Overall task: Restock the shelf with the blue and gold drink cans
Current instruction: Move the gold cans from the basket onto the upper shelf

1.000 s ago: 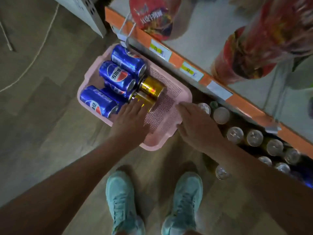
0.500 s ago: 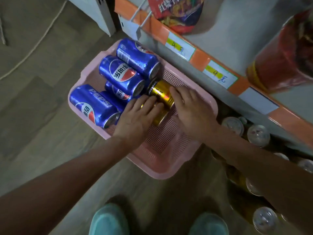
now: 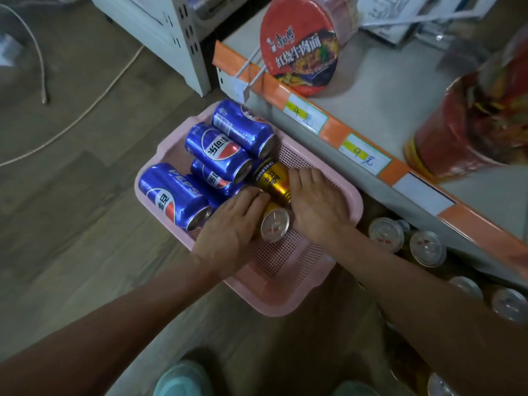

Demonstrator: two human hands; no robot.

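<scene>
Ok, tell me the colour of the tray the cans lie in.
Pink: the tray has a perforated bottom, seen best in the head view.

A grey-brown, wood-look plank floor [image 3: 71, 224] is seen under dim light. Across it, at upper left, a pale cable [image 3: 85, 112] and a thinner grey cable [image 3: 40, 61] are laid in loose curves. A white perforated upright [image 3: 183, 32] is set at the top. At right, a grey shelf [image 3: 385, 90] is edged with an orange strip [image 3: 334, 132], to which handwritten price labels [image 3: 305, 115] are fixed.
</scene>
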